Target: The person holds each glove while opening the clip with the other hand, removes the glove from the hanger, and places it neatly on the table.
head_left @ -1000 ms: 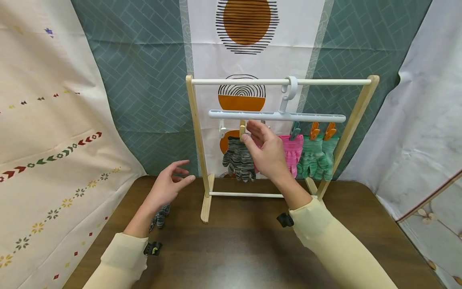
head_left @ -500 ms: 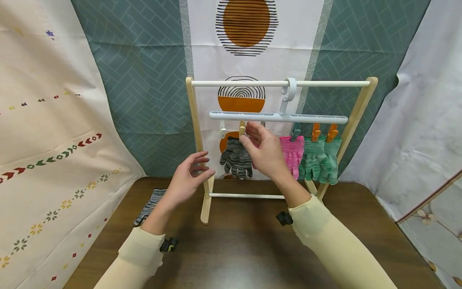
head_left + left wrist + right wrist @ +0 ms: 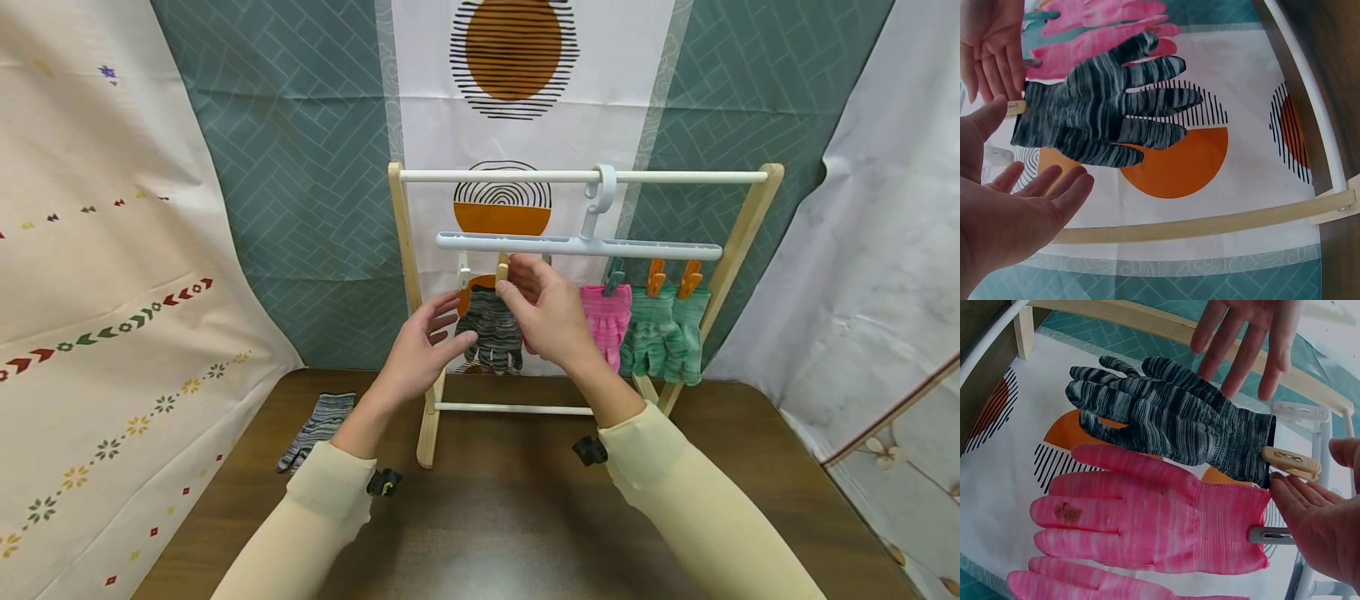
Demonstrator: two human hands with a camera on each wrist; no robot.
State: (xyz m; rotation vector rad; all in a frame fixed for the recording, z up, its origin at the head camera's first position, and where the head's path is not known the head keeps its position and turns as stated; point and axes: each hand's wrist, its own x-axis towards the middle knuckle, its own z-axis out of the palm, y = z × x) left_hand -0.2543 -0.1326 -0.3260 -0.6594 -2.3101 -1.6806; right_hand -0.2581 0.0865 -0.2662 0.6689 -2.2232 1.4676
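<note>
A black-and-grey knitted glove (image 3: 492,332) hangs from a beige clip (image 3: 502,268) below the white hanger (image 3: 577,245). Close to the clip is my right hand (image 3: 551,317), its fingers extended; in the right wrist view the fingertips (image 3: 1277,481) lie beside the clip (image 3: 1291,462) and the thumb is apart from it. My left hand (image 3: 423,346) is spread at the glove's left side, holding nothing; in the left wrist view this hand (image 3: 1022,206) has its palm up beside the cuff. Pink gloves (image 3: 1122,519) hang alongside, one by a grey clip (image 3: 1271,535).
The hanger hooks onto a rack (image 3: 735,242) with wooden sides. Green gloves (image 3: 651,333) hang from orange clips (image 3: 656,277) at the right, and a white clip (image 3: 463,271) hangs at the left. Another black-and-grey glove (image 3: 322,425) lies on the brown table (image 3: 480,517).
My left hand has moved right and up to the hanging grey glove, uncovering the glove on the table. My right hand has stayed nearly still by the beige clip.
</note>
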